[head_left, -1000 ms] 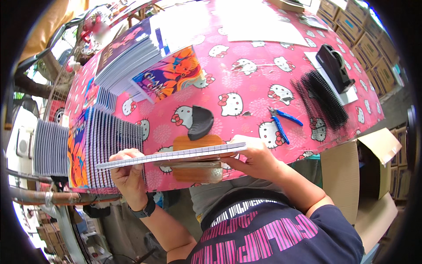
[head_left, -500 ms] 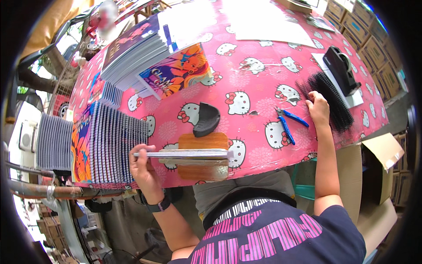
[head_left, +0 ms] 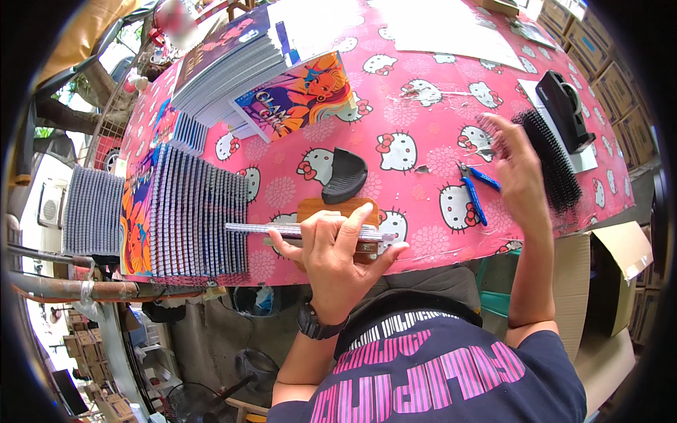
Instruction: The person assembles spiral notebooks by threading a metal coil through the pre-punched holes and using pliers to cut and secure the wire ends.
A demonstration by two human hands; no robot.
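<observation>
My left hand (head_left: 335,257) lies across a thin book (head_left: 264,229) standing on edge over a small wooden block (head_left: 314,207). Its fingers reach over the top edge, with the thumb on the near side. At the right my right hand (head_left: 520,169) is raised and blurred beside a bundle of black spiral binding coils (head_left: 557,166); whether it holds a coil cannot be made out. Blue-handled cutting pliers (head_left: 474,197) lie just left of it. A black wedge-shaped piece (head_left: 345,176) sits behind the block.
Coil-bound books (head_left: 201,218) stand in rows at the left. A tall pile of books (head_left: 226,77) rises behind, near a book with a colourful cover (head_left: 295,95). White sheets (head_left: 451,32) lie at the back. A black desktop device (head_left: 564,109) and an open carton (head_left: 610,247) are at the right.
My left hand has moved right, from the book's left end to its middle. My right hand has lifted off the coils and blurs. The whole view has shifted slightly.
</observation>
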